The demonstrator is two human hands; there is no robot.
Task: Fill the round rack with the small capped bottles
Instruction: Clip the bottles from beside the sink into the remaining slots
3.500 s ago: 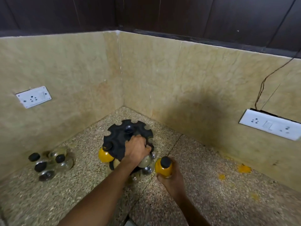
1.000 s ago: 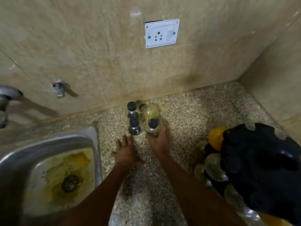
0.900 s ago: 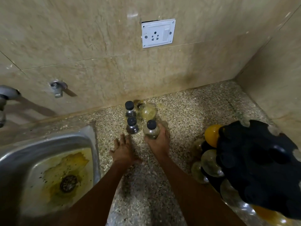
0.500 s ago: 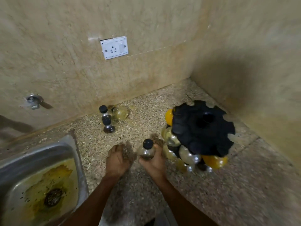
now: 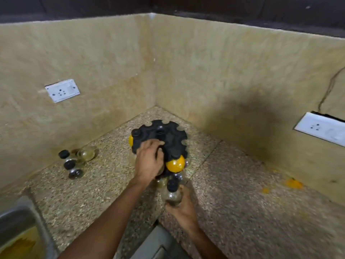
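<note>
The black round rack [image 5: 168, 135] stands in the counter's corner, with notches around its edge. A yellow bottle [image 5: 175, 165] hangs at its near right and another yellow bottle [image 5: 130, 140] at its left; clear ones sit lower, partly hidden. My left hand [image 5: 149, 161] rests on the rack's near edge, fingers curled over it. My right hand [image 5: 182, 204] holds a clear bottle with a black cap [image 5: 171, 193] upright, just in front of the rack's base. Three loose capped bottles [image 5: 72, 163] lie by the left wall.
The speckled stone counter [image 5: 242, 202] meets tiled walls on two sides. A steel sink [image 5: 16, 230] with yellow residue is at the lower left. White sockets sit on the left wall [image 5: 62, 90] and right wall [image 5: 323, 128]. Yellow stains [image 5: 293, 184] mark the counter's right.
My right hand carried the clear bottle from the pile by the left wall over to the rack. My left hand left the counter and came to rest on the rack.
</note>
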